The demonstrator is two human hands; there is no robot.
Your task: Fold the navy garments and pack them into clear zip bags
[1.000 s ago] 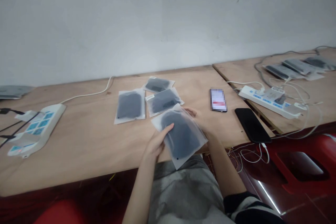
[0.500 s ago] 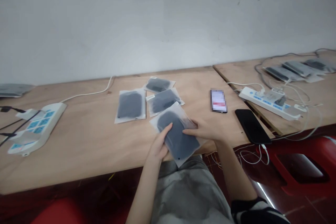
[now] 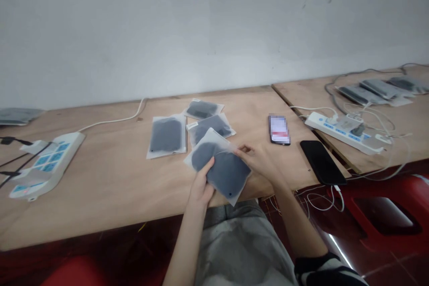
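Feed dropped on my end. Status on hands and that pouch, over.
Left hand grips dark pouch, left side. Right hand pinches its right edge. Three more pouches lie just beyond on the table, none blocking.

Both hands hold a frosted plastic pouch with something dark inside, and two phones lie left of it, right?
Not quite: the head view shows the lit phone and the black phone right of the frosted pouch, held by the left hand and right hand.

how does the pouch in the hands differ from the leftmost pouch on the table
The held pouch is gripped by the left hand and right hand, slanted, overhanging the table; the leftmost pouch lies flat, untouched, squarer to the wall. Both are frosted bags with dark contents.
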